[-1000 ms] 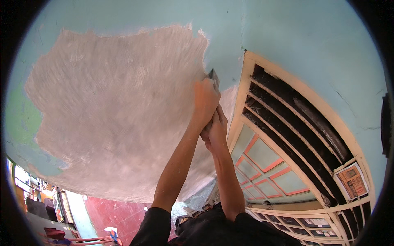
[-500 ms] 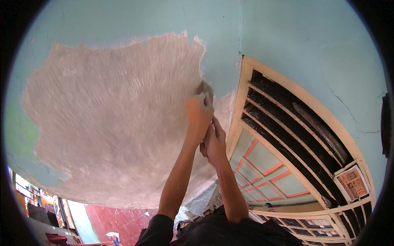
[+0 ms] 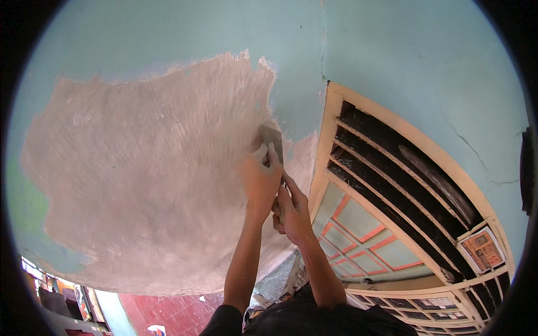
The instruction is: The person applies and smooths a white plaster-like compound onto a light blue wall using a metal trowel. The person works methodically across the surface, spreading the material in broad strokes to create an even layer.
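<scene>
Grey and flat-bladed, the scraper [image 3: 273, 138] sits in the head view at the right edge of a rough pinkish-brown wall patch [image 3: 140, 168]. The left hand [image 3: 261, 176] pinches its blade; at five o'clock from it, the right hand [image 3: 292, 215] curls around the handle. Cream slatted window frame [image 3: 326, 137]: two o'clock.

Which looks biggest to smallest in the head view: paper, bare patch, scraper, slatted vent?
1. Bare patch
2. Slatted vent
3. Paper
4. Scraper, judged by its visible part; the rest is hidden.
</scene>
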